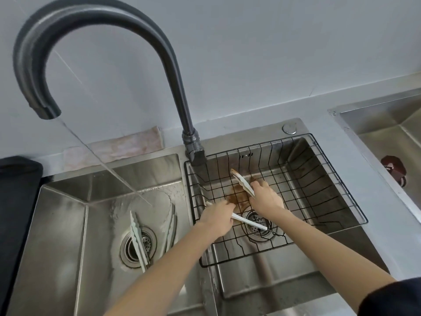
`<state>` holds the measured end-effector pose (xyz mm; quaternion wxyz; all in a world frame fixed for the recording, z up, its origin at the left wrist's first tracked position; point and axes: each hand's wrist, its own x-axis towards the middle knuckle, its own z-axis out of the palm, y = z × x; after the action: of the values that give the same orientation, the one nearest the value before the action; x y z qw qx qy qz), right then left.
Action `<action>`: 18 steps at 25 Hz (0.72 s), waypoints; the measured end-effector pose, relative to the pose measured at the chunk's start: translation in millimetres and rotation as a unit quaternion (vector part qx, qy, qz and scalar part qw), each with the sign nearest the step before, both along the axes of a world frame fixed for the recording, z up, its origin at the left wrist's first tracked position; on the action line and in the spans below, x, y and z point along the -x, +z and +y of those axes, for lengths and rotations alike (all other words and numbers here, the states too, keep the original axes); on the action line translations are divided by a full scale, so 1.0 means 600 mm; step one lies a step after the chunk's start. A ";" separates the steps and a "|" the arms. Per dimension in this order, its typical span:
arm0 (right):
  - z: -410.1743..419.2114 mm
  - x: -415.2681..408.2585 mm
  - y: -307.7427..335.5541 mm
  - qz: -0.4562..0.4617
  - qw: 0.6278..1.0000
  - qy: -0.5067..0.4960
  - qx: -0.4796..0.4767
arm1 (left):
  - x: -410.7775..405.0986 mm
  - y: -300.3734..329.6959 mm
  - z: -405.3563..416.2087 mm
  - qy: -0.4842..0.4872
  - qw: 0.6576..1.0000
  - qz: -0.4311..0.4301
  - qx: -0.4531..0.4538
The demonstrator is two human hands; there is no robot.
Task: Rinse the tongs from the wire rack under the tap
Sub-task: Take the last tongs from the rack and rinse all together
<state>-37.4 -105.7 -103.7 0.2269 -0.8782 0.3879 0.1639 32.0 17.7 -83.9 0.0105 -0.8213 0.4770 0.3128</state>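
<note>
Both hands reached into the black wire rack point(319, 179) seated in the right basin point(341, 254) of the stainless-steel double sink, each with its grip clamped on a pair of pale, whitish plastic tongs. Left hand point(216, 218): fingers curled round the lower tongs point(249, 222), whose long arms ran from the hand toward the rack's near right corner, passing over the round perforated drain strainer point(256, 224) visible through the wires. Right hand point(265, 198): fingers closed round the upper tongs point(242, 182), whose free end pointed toward the rack's far left corner and carried a brownish stain at its tip. A patch of rusty brown residue point(238, 197) lay on the rack floor between the two hands. The forearms crossed the near rim of the sink; a dark sleeve point(391, 297) showed at the right arm.

Dark grey gooseneck tap point(95, 21): mounted on the divider at the far edge, its spout swung over the left basin point(63, 224), with a stream of water point(109, 165) falling slantwise onto the basin floor. Two further pale tongs point(137, 240) and point(170, 229) lay in the left basin, one across its drain point(139, 247), the other just beside it toward the divider. A pinkish cloth point(123, 147) lay on the grey tabletop point(262, 115) behind the left basin, and a second steel sink point(387, 133) stood at the tabletop's right edge.
</note>
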 end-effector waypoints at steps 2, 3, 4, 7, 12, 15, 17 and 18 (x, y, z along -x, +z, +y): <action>0.002 -0.002 -0.008 -0.005 1.000 -0.001 0.013 | -0.003 -0.004 0.002 -0.004 1.000 0.001 0.003; 0.002 -0.002 -0.011 -0.007 1.000 -0.001 0.020 | -0.004 -0.004 0.003 -0.005 1.000 0.002 0.003; 0.002 -0.001 -0.013 -0.008 1.000 -0.001 0.024 | -0.005 -0.005 0.004 -0.006 1.000 0.002 0.004; 0.000 0.002 -0.014 -0.013 0.999 0.000 0.029 | -0.004 -0.001 0.006 -0.003 1.000 0.003 0.016; 0.005 0.011 0.007 -0.044 0.998 -0.017 0.046 | 0.002 0.020 0.011 0.033 0.997 0.001 0.073; 0.010 0.016 0.033 -0.071 0.996 -0.020 0.054 | 0.001 0.036 0.020 0.045 0.993 -0.009 0.105; 0.017 0.017 0.054 -0.091 0.994 -0.017 0.062 | 0.001 0.049 0.029 0.053 0.989 -0.020 0.135; 0.021 0.018 0.066 -0.102 0.993 -0.018 0.064 | 0.001 0.055 0.034 0.059 0.986 -0.027 0.153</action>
<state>-48.1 -93.0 -63.9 0.2114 -0.8959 0.3883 0.0442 31.6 38.0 -51.1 -0.1208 -0.8481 0.4697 0.2136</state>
